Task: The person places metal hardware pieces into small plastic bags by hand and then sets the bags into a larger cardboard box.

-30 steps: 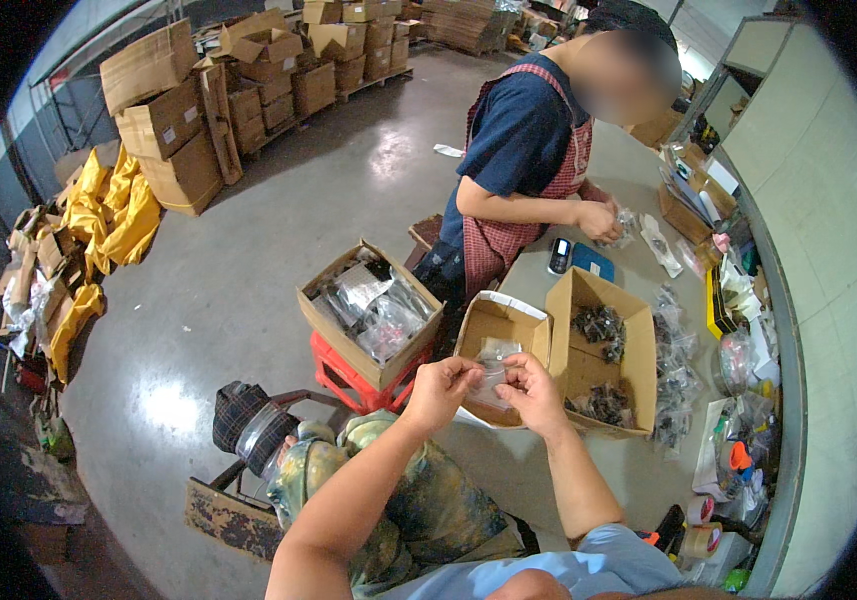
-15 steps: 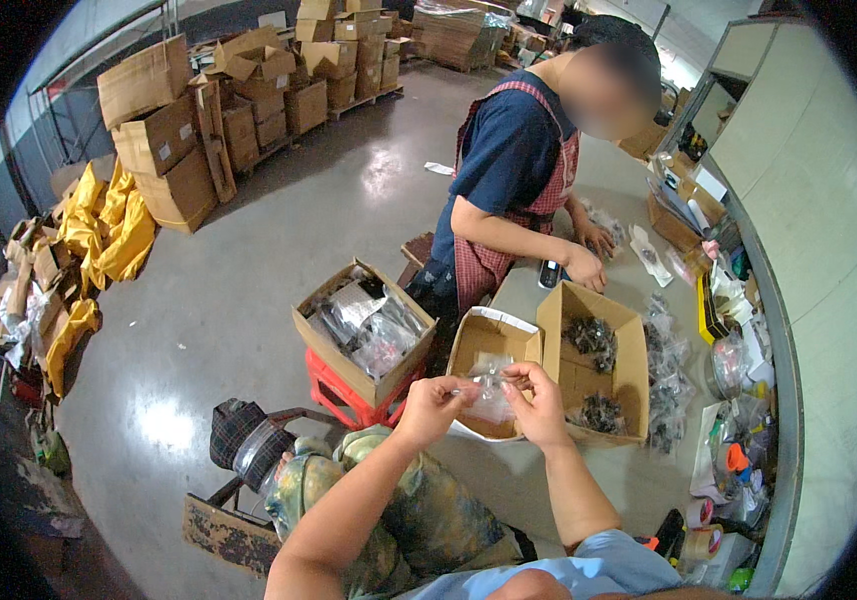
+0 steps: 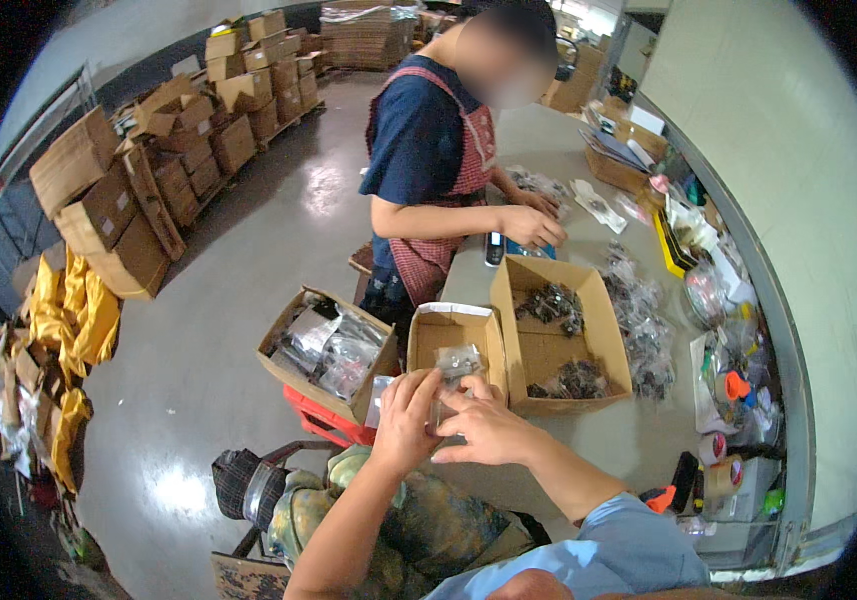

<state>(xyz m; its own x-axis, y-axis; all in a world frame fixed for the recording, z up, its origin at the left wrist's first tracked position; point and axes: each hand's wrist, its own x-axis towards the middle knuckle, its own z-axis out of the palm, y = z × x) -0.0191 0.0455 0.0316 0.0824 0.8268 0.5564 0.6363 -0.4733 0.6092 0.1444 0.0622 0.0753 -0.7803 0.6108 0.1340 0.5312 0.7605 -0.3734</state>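
Observation:
A small clear plastic bag (image 3: 459,361) with something small inside shows past my fingertips, over the near part of a shallow cardboard box (image 3: 457,313). My left hand (image 3: 410,418) pinches the bag at its left side. From the right, my right hand (image 3: 487,430) is bent over the same bag, its fingers closed on it and partly hiding it. Just right of my hands stands a deeper open carton (image 3: 617,335) with two heaps of small dark bagged parts (image 3: 566,384).
Left of the boxes, a carton of bagged items (image 3: 334,345) rests on a red stool (image 3: 321,418). Across the table a co-worker in a checked apron (image 3: 471,160) handles small items. Clear bags (image 3: 639,325) and tape rolls (image 3: 724,475) line the right side.
My view has shifted, so the scene sits further left. My hands have come closer together and lower around the bag, the right hand now turned across it.

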